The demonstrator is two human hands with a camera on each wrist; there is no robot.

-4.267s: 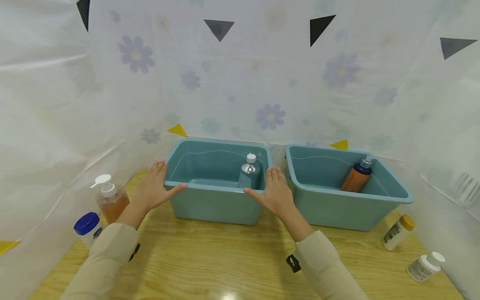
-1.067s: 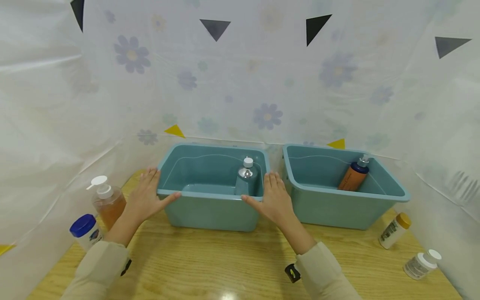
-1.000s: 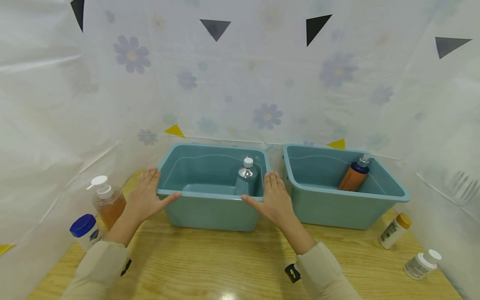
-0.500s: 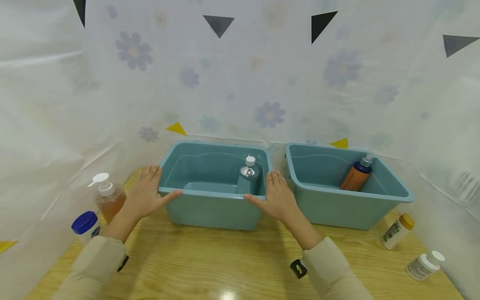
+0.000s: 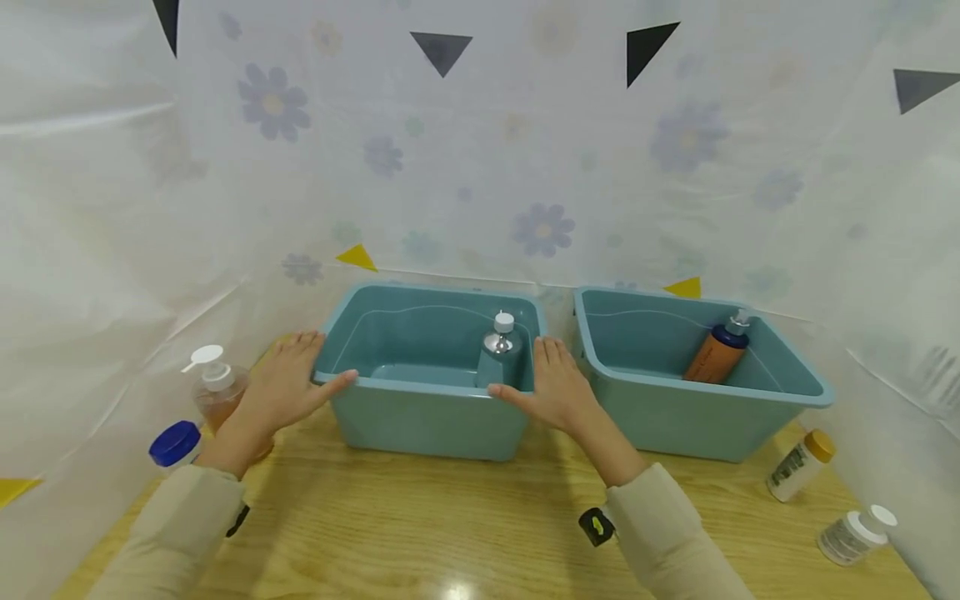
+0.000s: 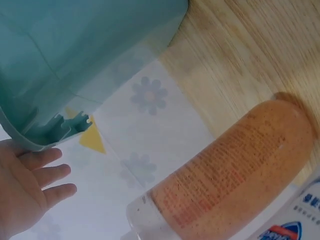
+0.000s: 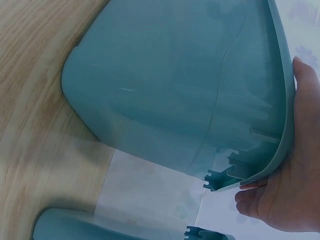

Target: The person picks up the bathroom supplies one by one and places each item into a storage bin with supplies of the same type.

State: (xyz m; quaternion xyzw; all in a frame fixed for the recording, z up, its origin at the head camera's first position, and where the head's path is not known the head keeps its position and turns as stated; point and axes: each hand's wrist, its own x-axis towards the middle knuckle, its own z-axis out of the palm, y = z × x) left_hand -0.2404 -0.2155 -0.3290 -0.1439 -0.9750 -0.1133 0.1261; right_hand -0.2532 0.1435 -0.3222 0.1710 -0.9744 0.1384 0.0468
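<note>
Both hands are at a blue-green plastic bin (image 5: 427,421) on the table. My left hand (image 5: 288,387) lies against its left side, thumb at the front rim corner. In the left wrist view its fingers extend outside the rim, rather straight. My right hand (image 5: 558,387) lies along the right side, its thumb on the front rim. Its fingers touch the rim from outside, with fingertips partly hidden in the right wrist view. Inside the bin, at its right end, stands a clear bottle (image 5: 501,346) with a white top and silvery shoulder.
A second blue-green bin (image 5: 675,417) stands to the right, an orange pump bottle (image 5: 716,358) leaning inside. An amber pump bottle (image 5: 221,400) and a blue-lidded container (image 5: 175,443) stand left. Two small bottles, yellow-capped (image 5: 801,465) and white-capped (image 5: 855,533), stand right.
Over the last few seconds the left bin has shifted slightly left and nearer, both hands staying at its sides. In the last half second the left hand has changed its angle slightly.
</note>
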